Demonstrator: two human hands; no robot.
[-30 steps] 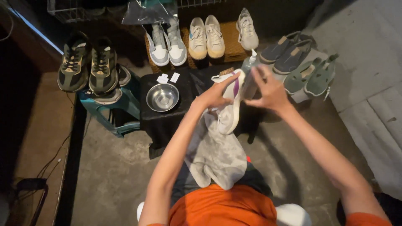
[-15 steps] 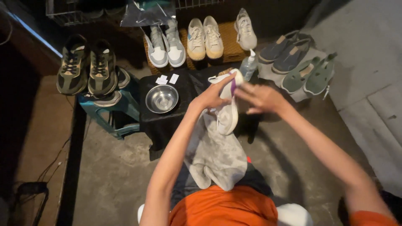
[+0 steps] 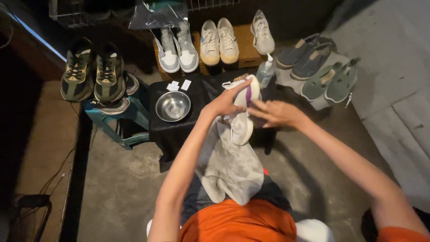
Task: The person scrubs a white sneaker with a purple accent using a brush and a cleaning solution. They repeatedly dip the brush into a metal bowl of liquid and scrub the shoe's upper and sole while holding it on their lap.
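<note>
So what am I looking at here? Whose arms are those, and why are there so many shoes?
The camera sits on a person's head and looks down, so the two arms are that person's own. The left hand grips a white shoe with a purple strip, tipped on its side. The right hand touches the shoe from the other side. A grey cloth hangs down over the person's lap. In front is a small black table with a shiny metal bowl and a clear pump bottle. More pairs of shoes stand in rows behind it.

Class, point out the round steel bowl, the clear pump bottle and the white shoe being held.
Round steel bowl (image 3: 173,105), head view, inner base.
Clear pump bottle (image 3: 265,74), head view, body.
White shoe (image 3: 242,127), head view, sole.
</note>
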